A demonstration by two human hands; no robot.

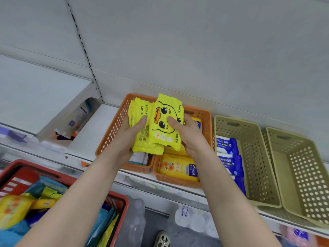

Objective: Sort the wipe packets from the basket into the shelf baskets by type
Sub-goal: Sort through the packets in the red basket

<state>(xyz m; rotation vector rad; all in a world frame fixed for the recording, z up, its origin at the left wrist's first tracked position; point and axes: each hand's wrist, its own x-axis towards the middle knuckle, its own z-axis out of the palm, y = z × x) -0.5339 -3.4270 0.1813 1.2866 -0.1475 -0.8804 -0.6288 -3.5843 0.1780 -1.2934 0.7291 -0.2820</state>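
Holding a stack of yellow duck-print wipe packets point(165, 125) between them, the left hand point(130, 139) and right hand point(191, 138) each wrap around a side edge, thumbs pressing on the front faces. The stack hangs just above the back of two touching orange baskets: the left orange basket point(108, 138) and the right orange basket point(178, 183), where a flower-print packet point(178, 168) lies flat. Blue alcohol wipe packets point(228, 146) line the near beige basket's point(256, 139) left wall, with bare floor beside them. The far beige basket point(302, 166) stands alongside. A red basket point(122, 198) of mixed packets sits under the left forearm.
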